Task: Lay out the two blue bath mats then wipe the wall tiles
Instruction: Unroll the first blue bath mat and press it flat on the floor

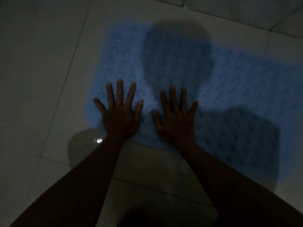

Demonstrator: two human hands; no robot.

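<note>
Pretty dark from my end, so I'm squinting at a lot of this. Just left of my left wrist there's a wet patch (85,145) on the floor (41,79) with a bright glint in it. Left hand (120,115) is flat on the near-left corner of the mat (237,89), fingers straight and spread. Right hand (176,119) is close beside it, also flat with splayed fingers, pressing the mat's near edge. The blue mat stretches away from both hands and off to the right, where the frame cuts it off. Big shadows fall across it beyond and right of the right hand, so the bumpy texture is hard to read there. I can only make out one mat.
</note>
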